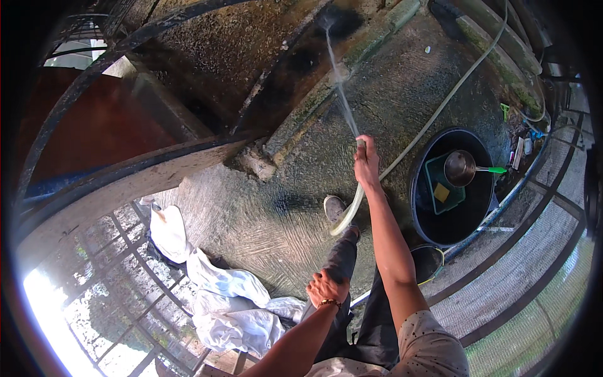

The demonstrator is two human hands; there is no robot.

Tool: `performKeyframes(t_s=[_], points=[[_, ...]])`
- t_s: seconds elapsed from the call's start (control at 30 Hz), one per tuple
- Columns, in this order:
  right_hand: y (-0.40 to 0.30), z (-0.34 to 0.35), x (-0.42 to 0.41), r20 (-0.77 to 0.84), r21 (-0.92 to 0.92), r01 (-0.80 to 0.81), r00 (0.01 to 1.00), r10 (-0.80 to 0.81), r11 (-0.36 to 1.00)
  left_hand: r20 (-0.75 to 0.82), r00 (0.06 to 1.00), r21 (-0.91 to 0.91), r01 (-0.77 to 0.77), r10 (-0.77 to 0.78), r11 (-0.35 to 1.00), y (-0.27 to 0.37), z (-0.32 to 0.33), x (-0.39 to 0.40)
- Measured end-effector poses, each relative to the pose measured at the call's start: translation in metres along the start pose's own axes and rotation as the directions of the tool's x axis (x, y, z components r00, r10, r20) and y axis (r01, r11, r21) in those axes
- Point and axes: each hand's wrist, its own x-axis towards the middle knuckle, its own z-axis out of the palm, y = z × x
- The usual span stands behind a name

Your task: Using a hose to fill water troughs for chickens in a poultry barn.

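Note:
Gripped near its end, a pale flexible water hose (351, 209) is in my right hand (367, 160). A jet of water (343, 96) leaves the hose end and lands on a dark, wet, stained surface (308, 56) beyond a low concrete curb (311, 106). The hose loops down by my shoe (335, 208) and runs away to the upper right. My left hand (328, 288), with a beaded bracelet at the wrist, rests on my trouser leg near the knee, its fingers apart and holding nothing visible.
At the right stands a large black tub (419, 226) holding a green plastic basket (429, 179), a yellow sponge (441, 192) and a metal dipper (459, 168) with a green handle. A smaller bucket (426, 264) is below it. White sheets or sacks (231, 282) lie at lower left, beside metal bars.

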Motion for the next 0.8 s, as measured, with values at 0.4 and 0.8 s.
performKeyframes(t_s=[0.4,0.8], points=[[0.005,0.023,-0.027,0.237,-0.045,0.028,0.971,-0.017,0.999,0.009,1.0,0.026,0.022,-0.022,0.999,0.0,-0.001,0.0],[0.0,0.04,-0.043,0.319,-0.11,0.066,0.947,-0.028,0.992,-0.029,0.999,0.016,0.04,-0.04,0.999,-0.004,-0.003,0.002]])
